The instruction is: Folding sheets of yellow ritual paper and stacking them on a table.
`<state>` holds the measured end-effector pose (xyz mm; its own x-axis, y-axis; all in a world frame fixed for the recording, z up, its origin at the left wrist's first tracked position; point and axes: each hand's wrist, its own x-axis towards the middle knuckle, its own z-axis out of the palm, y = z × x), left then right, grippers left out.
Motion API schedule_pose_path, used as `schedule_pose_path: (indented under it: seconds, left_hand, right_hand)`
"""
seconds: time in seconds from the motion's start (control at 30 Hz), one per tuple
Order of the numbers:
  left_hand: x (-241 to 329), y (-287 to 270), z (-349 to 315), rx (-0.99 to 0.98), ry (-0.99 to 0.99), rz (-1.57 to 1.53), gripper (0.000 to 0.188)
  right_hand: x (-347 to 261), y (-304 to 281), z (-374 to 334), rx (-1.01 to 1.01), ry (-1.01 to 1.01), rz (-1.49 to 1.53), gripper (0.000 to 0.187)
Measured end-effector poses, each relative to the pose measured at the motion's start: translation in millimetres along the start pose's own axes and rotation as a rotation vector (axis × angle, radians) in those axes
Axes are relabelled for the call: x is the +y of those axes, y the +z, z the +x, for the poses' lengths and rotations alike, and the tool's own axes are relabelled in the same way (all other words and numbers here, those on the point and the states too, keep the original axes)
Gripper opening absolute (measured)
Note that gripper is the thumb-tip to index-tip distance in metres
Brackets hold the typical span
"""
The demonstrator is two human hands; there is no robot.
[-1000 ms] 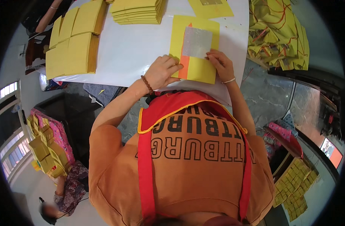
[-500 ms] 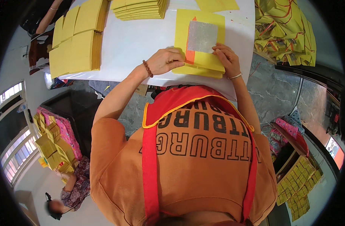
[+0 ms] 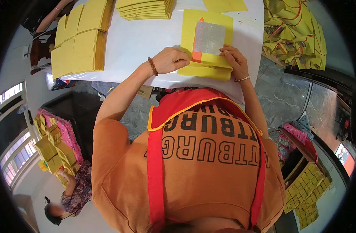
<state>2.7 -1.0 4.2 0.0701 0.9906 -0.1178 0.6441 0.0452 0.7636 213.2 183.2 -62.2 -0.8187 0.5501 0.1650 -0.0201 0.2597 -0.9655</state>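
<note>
A yellow paper sheet (image 3: 206,17) lies before me on the white table, with a silver-grey square (image 3: 209,37) and an orange strip (image 3: 197,57) on top of it. Its near edge is folded up into a raised flap. My left hand (image 3: 170,59) is closed, thumb and forefinger pinching the flap at its left end. At the right side, my right hand (image 3: 235,62) grips the sheet, thumb over the paper near the silver square's lower corner; part of its fingers is hidden. More yellow paper (image 3: 205,73) shows below the fold.
Stacks of folded yellow paper (image 3: 75,50) stand at the table's left, another stack (image 3: 146,8) at the back. Yellow paper bundles with red cords (image 3: 296,35) are heaped on the right. One person (image 3: 73,190) handles yellow bundles at lower left; another person's arm (image 3: 49,19) shows at upper left.
The near flap has been lifted and folded a little farther over the orange strip, covering its lower end. My left hand has shifted slightly up; my right hand has barely moved.
</note>
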Motion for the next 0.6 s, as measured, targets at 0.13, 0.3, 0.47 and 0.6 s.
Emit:
schedule_pose_path:
  seconds: [0.13, 0.3, 0.47, 0.6]
  left_hand:
    - [-0.1, 1.7, 1.6, 0.026, -0.010, -0.023, 0.017]
    - [-4.2, -4.7, 5.1, -0.036, -0.106, -0.116, 0.018]
    - [-10.1, -5.6, 6.5, -0.053, -0.137, -0.227, 0.017]
    - [-15.2, -6.9, 7.1, -0.105, -0.215, -0.295, 0.019]
  right_hand:
    - [-3.3, -0.6, -0.1, 0.001, 0.031, 0.018, 0.021]
    - [3.7, -3.5, 1.1, -0.004, 0.033, 0.046, 0.024]
    - [8.7, -4.4, 0.4, -0.008, 0.009, 0.061, 0.028]
    - [7.6, -5.7, -0.2, -0.030, -0.042, 0.127, 0.030]
